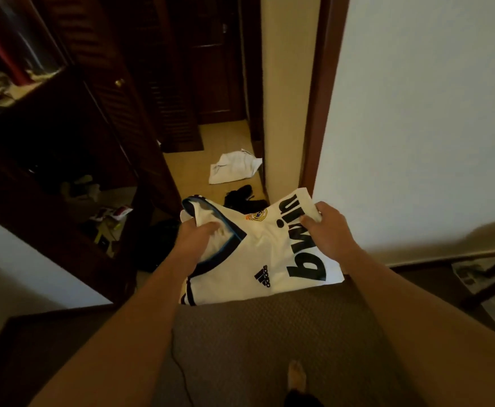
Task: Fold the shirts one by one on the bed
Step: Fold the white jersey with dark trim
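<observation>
A dim room with brown carpet (269,333) underfoot and a pale wall (416,113) on the right. Ahead, a doorway opens onto a yellowish floor (187,171) in a narrow hall. On the left stands a dark wooden wardrobe (78,142), its shelves cluttered with small items too dim to tell apart. A crumpled white cloth (234,167) lies on the hall floor, and something black lies just beyond the shirt. No bed shows in this view.

Two bare forearms reach forward, holding a white football shirt (258,254) in the air above the carpet, its front facing up. It has dark trim at the neck, a club crest, and large dark lettering. The left hand (199,239) grips bunched fabric at the collar, fingers curled around it. The right hand (325,227) pinches the shirt's far edge beside the lettering, thumb on top. A bare foot (296,374) shows below.
</observation>
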Available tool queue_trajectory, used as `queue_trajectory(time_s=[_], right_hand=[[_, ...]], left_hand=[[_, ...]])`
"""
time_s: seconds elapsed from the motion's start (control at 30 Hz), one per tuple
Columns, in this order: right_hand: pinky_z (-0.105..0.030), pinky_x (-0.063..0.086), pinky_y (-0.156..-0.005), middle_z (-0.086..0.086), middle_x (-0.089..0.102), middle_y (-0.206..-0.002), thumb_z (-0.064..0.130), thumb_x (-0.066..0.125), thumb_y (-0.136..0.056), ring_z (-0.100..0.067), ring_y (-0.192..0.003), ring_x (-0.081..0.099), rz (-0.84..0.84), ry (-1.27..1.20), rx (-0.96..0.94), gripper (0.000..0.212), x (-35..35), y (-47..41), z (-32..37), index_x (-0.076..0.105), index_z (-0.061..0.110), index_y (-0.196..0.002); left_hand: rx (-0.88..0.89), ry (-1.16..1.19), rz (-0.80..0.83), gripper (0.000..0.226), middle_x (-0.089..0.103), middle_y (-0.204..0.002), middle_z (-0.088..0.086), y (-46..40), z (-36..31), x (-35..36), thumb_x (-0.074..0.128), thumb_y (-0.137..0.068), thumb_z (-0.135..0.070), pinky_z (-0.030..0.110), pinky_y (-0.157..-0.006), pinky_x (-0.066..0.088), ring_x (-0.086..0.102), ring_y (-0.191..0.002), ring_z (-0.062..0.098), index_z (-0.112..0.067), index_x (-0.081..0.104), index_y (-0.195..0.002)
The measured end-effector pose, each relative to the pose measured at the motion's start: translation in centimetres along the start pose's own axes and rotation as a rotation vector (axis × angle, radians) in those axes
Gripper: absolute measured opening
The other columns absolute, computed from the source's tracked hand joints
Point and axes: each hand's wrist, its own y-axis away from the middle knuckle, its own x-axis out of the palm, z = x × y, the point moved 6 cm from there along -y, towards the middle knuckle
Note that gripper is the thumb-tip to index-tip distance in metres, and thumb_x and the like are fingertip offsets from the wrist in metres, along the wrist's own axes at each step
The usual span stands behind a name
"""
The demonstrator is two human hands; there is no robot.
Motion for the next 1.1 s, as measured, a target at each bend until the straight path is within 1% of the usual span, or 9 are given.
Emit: queue_trajectory(time_s=[0.1,0.27,0.43,0.47,0.53,0.63,0.83,0.97,1.1], right_hand=[[-0.028,0.045,-0.078,-0.002,0.064,-0.109,0.032,0.059,-0.1,-0.019,-0.098,0.062,0.021,-0.012,-0.032,0.03,2.2,-4.2,2.0,0.057,0.013,-0.124],[-0.022,0.042,-0.064,0.003,0.062,-0.094,0.031,0.057,-0.1,-0.015,-0.085,0.062,0.018,0.015,-0.09,0.021,4.8,-12.1,4.9,0.058,0.016,-0.114],[-0.026,0.043,-0.068,0.0,0.063,-0.098,0.027,0.056,-0.101,-0.018,-0.088,0.061,0.038,0.0,-0.152,0.021,7.7,-21.3,8.8,0.062,0.012,-0.115],[-0.028,0.045,-0.071,-0.001,0.064,-0.098,0.028,0.056,-0.101,-0.019,-0.09,0.061,0.042,-0.02,-0.143,0.022,8.2,-22.6,9.3,0.062,0.012,-0.115],[-0.032,0.049,-0.077,-0.004,0.066,-0.101,0.029,0.056,-0.101,-0.022,-0.092,0.064,0.07,-0.04,-0.133,0.024,9.8,-25.6,10.3,0.063,0.013,-0.117],[-0.031,0.047,-0.074,-0.005,0.066,-0.102,0.03,0.056,-0.101,-0.023,-0.092,0.064,0.096,-0.037,-0.143,0.024,12.1,-29.6,11.7,0.062,0.015,-0.119],[-0.034,0.051,-0.074,-0.004,0.067,-0.097,0.028,0.06,-0.098,-0.022,-0.087,0.065,0.093,-0.057,-0.12,0.018,17.1,-38.4,14.5,0.065,0.016,-0.111],[-0.04,0.056,-0.079,-0.003,0.067,-0.097,0.029,0.059,-0.099,-0.022,-0.089,0.065,0.052,-0.064,-0.075,0.016,20.3,-44.1,16.6,0.064,0.018,-0.11],[-0.031,0.051,-0.072,-0.002,0.067,-0.098,0.028,0.058,-0.1,-0.02,-0.088,0.064,0.029,-0.086,-0.034,0.02,22.9,-48.7,18.6,0.064,0.017,-0.116]], left_hand=[[-0.017,0.021,-0.033,0.028,0.068,-0.102,0.01,-3.8,-1.2,-0.9,0.069,-0.092,-0.015,0.036,-0.078,0.05,0.064,-0.083,0.023,-0.01,0.064,-0.119],[-0.086,0.06,-0.054,0.03,0.068,-0.104,0.014,-10.2,-3.9,-1.2,0.065,-0.089,-0.015,0.036,-0.075,0.052,0.065,-0.092,0.032,-0.012,0.062,-0.119],[-0.072,0.132,-0.113,0.026,0.066,-0.096,0.009,-17.7,-8.7,-2.1,0.064,-0.089,-0.011,0.034,-0.072,0.051,0.063,-0.087,0.028,-0.014,0.06,-0.115],[-0.069,0.129,-0.119,0.028,0.065,-0.098,0.01,-18.8,-9.4,-2.3,0.064,-0.088,-0.011,0.036,-0.074,0.052,0.063,-0.088,0.028,-0.015,0.059,-0.115],[-0.073,0.113,-0.121,0.031,0.064,-0.104,0.013,-21.4,-10.5,-2.9,0.062,-0.084,-0.009,0.044,-0.087,0.055,0.062,-0.096,0.032,-0.015,0.058,-0.114],[-0.047,0.119,-0.132,0.024,0.059,-0.101,0.011,-25.2,-11.9,-3.8,0.058,-0.084,-0.005,0.049,-0.096,0.053,0.059,-0.101,0.034,-0.019,0.051,-0.101],[-0.061,0.142,-0.129,0.041,0.059,-0.105,0.014,-35.4,-13.9,-5.4,0.059,-0.081,-0.006,0.044,-0.085,0.053,0.06,-0.097,0.033,-0.021,0.044,-0.116],[-0.13,0.086,-0.066,0.042,0.065,-0.11,0.018,-43.2,-16.0,-6.4,0.061,-0.078,-0.013,0.047,-0.09,0.055,0.063,-0.099,0.037,-0.011,0.059,-0.12],[-0.122,0.023,-0.032,0.039,0.065,-0.112,0.018,-49.7,-19.0,-7.4,0.062,-0.081,-0.017,0.044,-0.089,0.053,0.062,-0.1,0.037,-0.011,0.061,-0.119]])
